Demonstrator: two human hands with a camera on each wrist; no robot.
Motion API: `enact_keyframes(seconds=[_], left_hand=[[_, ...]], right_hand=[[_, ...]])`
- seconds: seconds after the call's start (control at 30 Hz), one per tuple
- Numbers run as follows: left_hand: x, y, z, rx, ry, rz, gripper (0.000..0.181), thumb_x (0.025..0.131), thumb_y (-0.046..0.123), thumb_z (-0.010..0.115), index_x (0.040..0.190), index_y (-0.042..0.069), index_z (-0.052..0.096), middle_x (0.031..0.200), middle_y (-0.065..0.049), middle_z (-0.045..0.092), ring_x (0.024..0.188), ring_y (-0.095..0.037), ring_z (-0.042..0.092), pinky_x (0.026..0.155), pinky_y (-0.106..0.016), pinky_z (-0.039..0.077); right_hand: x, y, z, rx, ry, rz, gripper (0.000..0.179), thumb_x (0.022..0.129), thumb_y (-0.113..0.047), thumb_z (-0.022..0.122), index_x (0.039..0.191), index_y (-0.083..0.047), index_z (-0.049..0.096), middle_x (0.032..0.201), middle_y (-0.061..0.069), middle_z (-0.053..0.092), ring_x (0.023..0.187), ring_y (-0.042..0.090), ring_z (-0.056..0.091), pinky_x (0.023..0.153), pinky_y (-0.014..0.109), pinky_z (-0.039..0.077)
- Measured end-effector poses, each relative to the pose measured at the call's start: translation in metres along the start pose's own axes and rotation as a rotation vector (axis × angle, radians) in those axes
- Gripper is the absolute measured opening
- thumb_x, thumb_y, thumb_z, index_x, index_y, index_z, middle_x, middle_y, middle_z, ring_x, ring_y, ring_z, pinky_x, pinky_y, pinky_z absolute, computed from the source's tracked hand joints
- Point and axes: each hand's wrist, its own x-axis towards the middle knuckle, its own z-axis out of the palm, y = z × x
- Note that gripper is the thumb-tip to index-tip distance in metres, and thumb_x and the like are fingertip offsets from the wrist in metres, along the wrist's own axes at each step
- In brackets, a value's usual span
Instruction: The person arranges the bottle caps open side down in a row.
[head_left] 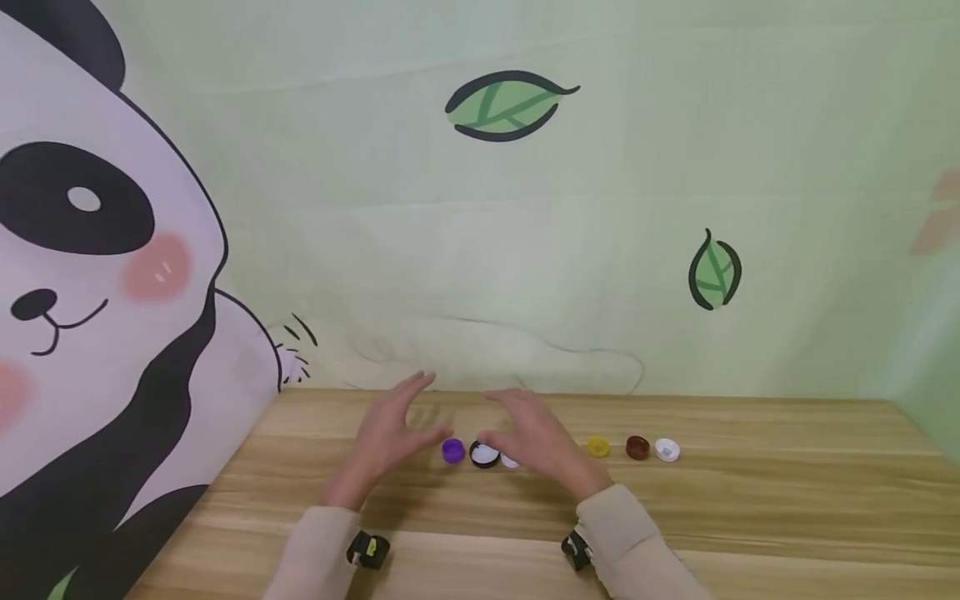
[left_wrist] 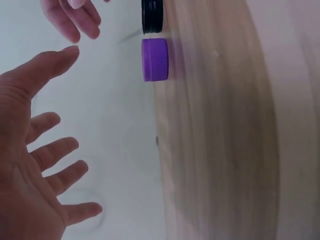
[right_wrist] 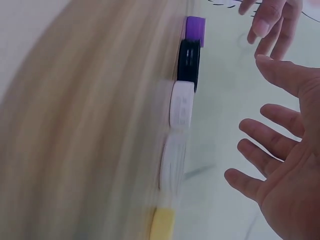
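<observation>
Above a row of bottle caps both hands hover, holding nothing. My left hand (head_left: 392, 433) has its fingers spread, nearest the purple cap (head_left: 453, 451). My right hand (head_left: 536, 437) hangs over the middle of the row with fingers loosely bent, partly hiding the black-rimmed cap (head_left: 484, 455) and a white cap (head_left: 511, 461). In the right wrist view the order shows as purple, black cap (right_wrist: 188, 62), white cap (right_wrist: 181, 105), a clear or whitish cap (right_wrist: 173, 160) and yellow cap (right_wrist: 162, 224). Neither hand touches a cap.
Right of my hand in the head view lie the yellow cap (head_left: 597, 447), a dark red-brown cap (head_left: 637, 447) and another white cap (head_left: 667, 450). The wooden table (head_left: 787, 483) meets a green wall cloth (head_left: 600, 250) with a panda print behind.
</observation>
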Motion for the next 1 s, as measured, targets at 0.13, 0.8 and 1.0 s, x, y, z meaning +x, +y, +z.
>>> enact_keyframes(seconds=[0.13, 0.8, 1.0], left_hand=[[0.001, -0.002, 0.003, -0.069, -0.019, 0.005, 0.083, 0.084, 0.023, 0.092, 0.153, 0.0, 0.052, 0.158, -0.027, 0.047, 0.146, -0.048, 0.042, 0.118, -0.064, 0.033], [-0.01, -0.009, 0.014, -0.153, -0.093, -0.103, 0.047, 0.086, 0.014, 0.09, 0.128, 0.004, 0.071, 0.124, -0.015, 0.074, 0.117, -0.04, 0.067, 0.101, -0.058, 0.053], [-0.011, -0.012, 0.012, -0.183, -0.163, -0.116, 0.034, 0.089, 0.011, 0.087, 0.119, 0.002, 0.075, 0.116, -0.012, 0.077, 0.113, -0.036, 0.07, 0.099, -0.054, 0.055]], right_hand=[[0.002, 0.0, 0.005, 0.035, -0.003, 0.003, 0.058, 0.096, -0.019, 0.079, 0.146, 0.003, 0.058, 0.148, 0.021, 0.058, 0.141, 0.04, 0.051, 0.117, 0.055, 0.038], [0.017, -0.008, 0.032, 0.093, -0.162, 0.035, 0.048, 0.094, -0.008, 0.08, 0.136, 0.008, 0.063, 0.136, 0.024, 0.066, 0.132, 0.042, 0.058, 0.112, 0.055, 0.045], [0.021, -0.01, 0.039, 0.074, -0.171, 0.062, 0.047, 0.092, -0.008, 0.081, 0.133, 0.007, 0.065, 0.123, 0.022, 0.071, 0.118, 0.039, 0.067, 0.104, 0.054, 0.052]])
